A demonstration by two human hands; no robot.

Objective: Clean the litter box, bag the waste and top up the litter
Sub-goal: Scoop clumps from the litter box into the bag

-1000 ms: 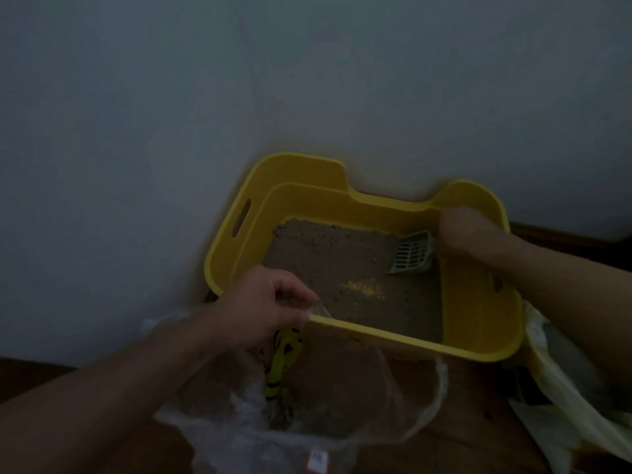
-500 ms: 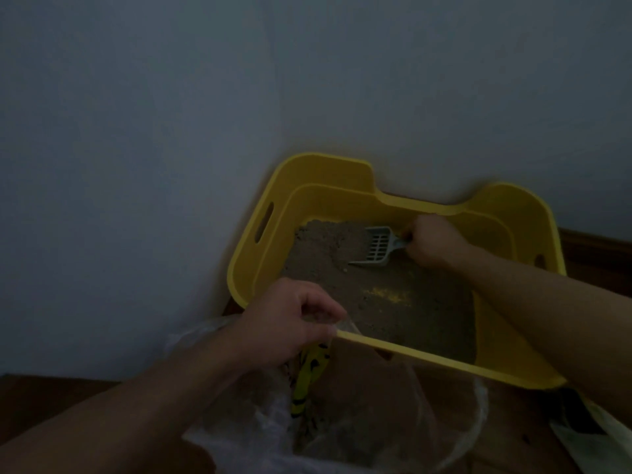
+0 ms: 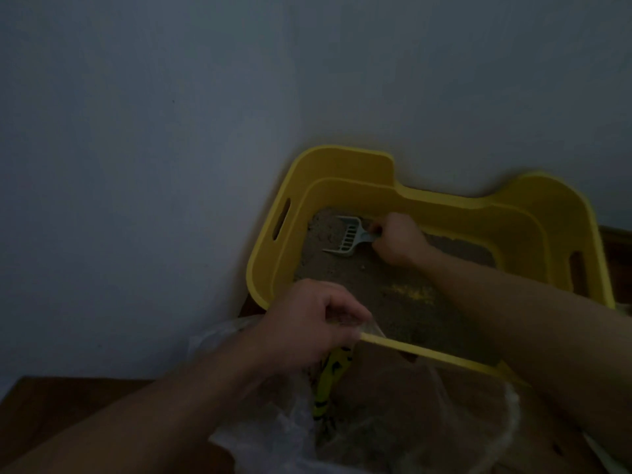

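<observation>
We look down at a grey wall (image 3: 171, 148) that fills most of the view, with a strip of wooden floor (image 3: 51, 401) at seven o'clock. Against the wall, at about three o'clock from centre, sits our yellow litter box (image 3: 342, 165), its long axis running from ten o'clock to four o'clock. It holds a shallow bed of brown litter (image 3: 376, 289), with a small yellow patch (image 3: 413, 293) showing near the middle; whether that is bare bottom or something else, we cannot tell in this dim light.

At six o'clock, just in front of the box and touching its near rim, a clear plastic bag (image 3: 393, 422) gapes open. Inside we make out brownish material and a yellow-and-black striped object (image 3: 330, 381); what that is stays unclear.

Our left hand (image 3: 307, 323) has its fingers pinched on the bag's edge, holding the mouth up beside the box rim. Our right hand (image 3: 398, 239) is clenched around the handle of the grey slotted scoop (image 3: 347, 239), whose head points to nine o'clock and rests on the litter in the far left corner.

We judge the scooping step is under way. The bag lies at six o'clock from the scoop, so the right hand must carry any load back toward us over the near rim.
</observation>
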